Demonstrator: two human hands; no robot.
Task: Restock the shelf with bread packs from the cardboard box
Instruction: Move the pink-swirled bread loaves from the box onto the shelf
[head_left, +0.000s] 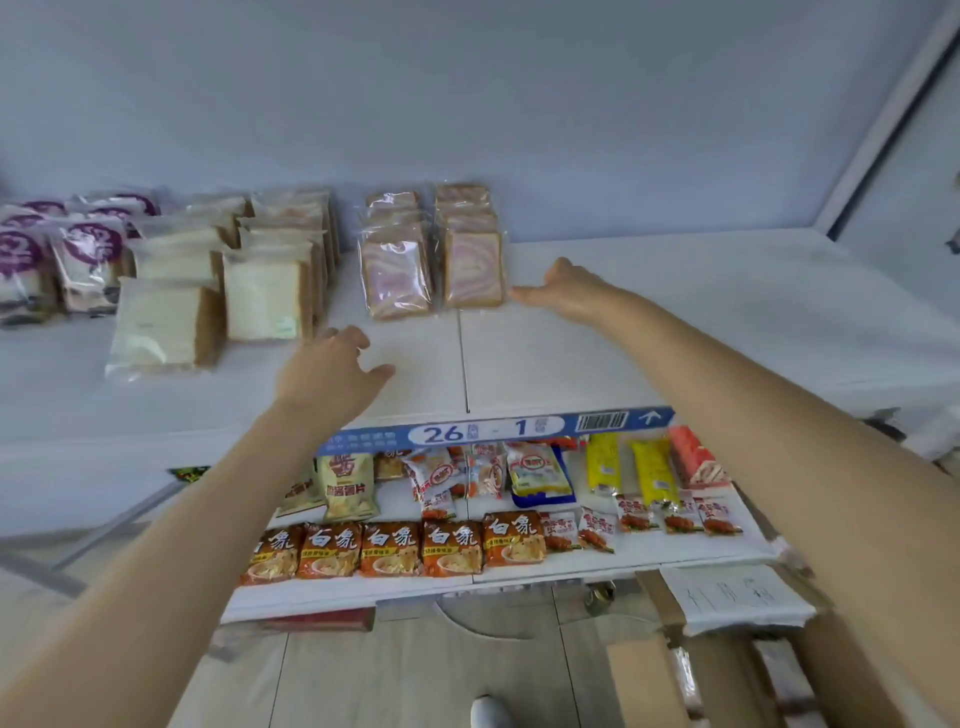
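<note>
Two rows of pink-swirl bread packs (472, 267) stand upright on the white top shelf (649, 322). My right hand (563, 288) is spread beside the right row, its thumb close to the front pack's lower right corner. Nothing is held in it. My left hand (332, 371) hovers over the shelf in front of the left swirl row (397, 275), fingers relaxed and holding nothing. White sliced bread packs (265, 299) stand to the left. The open cardboard box (722, 670) sits on the floor at the lower right, partly behind my right arm.
Purple-printed bread bags (88, 260) line the shelf's far left. A lower shelf (675, 553) carries orange noodle packs (389, 548), snacks and yellow packets. A blue label strip (493, 428) marks the top shelf's front edge. Bare shelf surface extends right of the swirl packs.
</note>
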